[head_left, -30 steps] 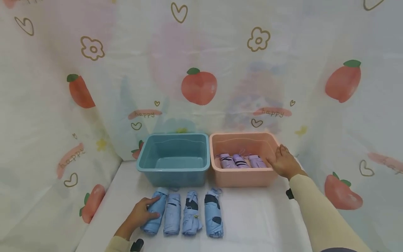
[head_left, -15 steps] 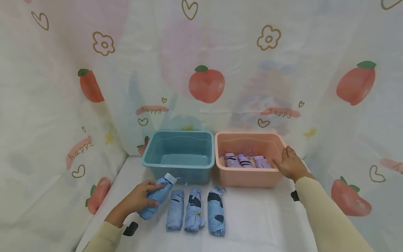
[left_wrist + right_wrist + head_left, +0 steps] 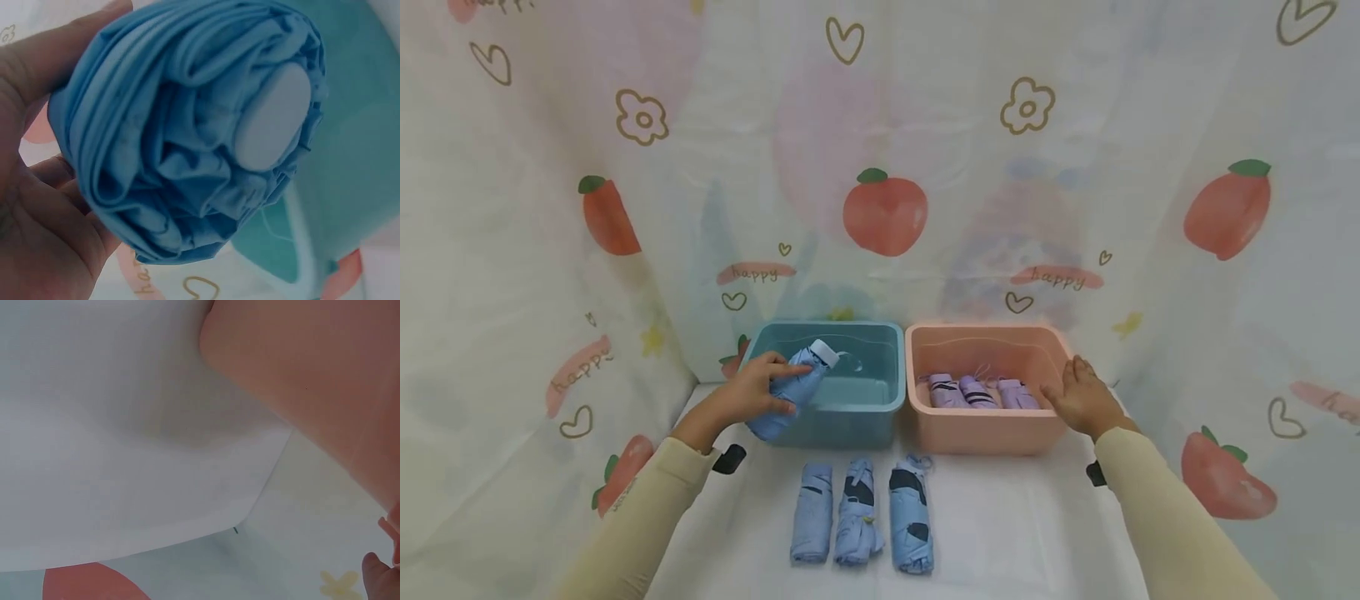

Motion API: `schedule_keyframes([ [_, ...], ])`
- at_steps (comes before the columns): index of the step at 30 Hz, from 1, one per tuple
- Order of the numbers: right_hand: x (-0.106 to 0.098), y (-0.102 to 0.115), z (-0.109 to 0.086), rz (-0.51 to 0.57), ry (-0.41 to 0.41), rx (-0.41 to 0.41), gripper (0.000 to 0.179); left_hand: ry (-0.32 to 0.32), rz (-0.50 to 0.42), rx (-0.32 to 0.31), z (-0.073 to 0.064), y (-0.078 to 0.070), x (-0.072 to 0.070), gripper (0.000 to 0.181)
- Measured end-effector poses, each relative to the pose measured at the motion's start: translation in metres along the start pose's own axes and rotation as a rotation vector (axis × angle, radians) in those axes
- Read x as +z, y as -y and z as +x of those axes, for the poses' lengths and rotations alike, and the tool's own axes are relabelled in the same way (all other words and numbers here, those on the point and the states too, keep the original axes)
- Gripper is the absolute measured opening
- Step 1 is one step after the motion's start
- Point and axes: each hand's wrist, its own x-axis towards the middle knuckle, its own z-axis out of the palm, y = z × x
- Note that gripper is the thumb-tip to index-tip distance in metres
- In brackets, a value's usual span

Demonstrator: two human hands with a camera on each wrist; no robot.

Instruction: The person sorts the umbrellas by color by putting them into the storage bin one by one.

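Note:
My left hand (image 3: 754,390) grips a folded blue umbrella (image 3: 797,390) with a white cap, tilted over the front left rim of the teal bin (image 3: 850,425). In the left wrist view the umbrella's bunched fabric end (image 3: 187,137) faces the camera, with fingers around its side. Three more folded umbrellas lie in a row on the table: a plain blue umbrella (image 3: 812,517), a middle umbrella (image 3: 857,517) with a dark patch, and a right umbrella (image 3: 912,521) with dark patches. My right hand (image 3: 1084,398) rests with extended fingers on the right rim of the pink bin (image 3: 988,433).
Inside the pink bin lie three folded purple umbrellas (image 3: 977,393). Both bins stand side by side at the back of the white table (image 3: 1000,517). A printed curtain (image 3: 962,167) hangs behind and at both sides.
My left hand has picked the leftmost blue umbrella up off the table and carried it forward to the teal bin. The right hand stays on the pink bin's rim.

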Motion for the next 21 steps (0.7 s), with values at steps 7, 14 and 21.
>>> schedule_keyframes([
  [7,0.001,0.001,-0.001,-0.02,-0.003,-0.008,0.098,0.052,0.055,-0.046,0.031,0.001,-0.01,0.065],
  [14,-0.003,0.002,-0.001,-0.021,-0.004,-0.007,0.098,0.116,0.119,-0.065,0.06,0.008,-0.011,0.066],
  [21,-0.001,0.004,-0.004,-0.02,0.005,0.014,0.095,0.155,0.116,-0.007,0.088,0.022,0.007,0.062],
])
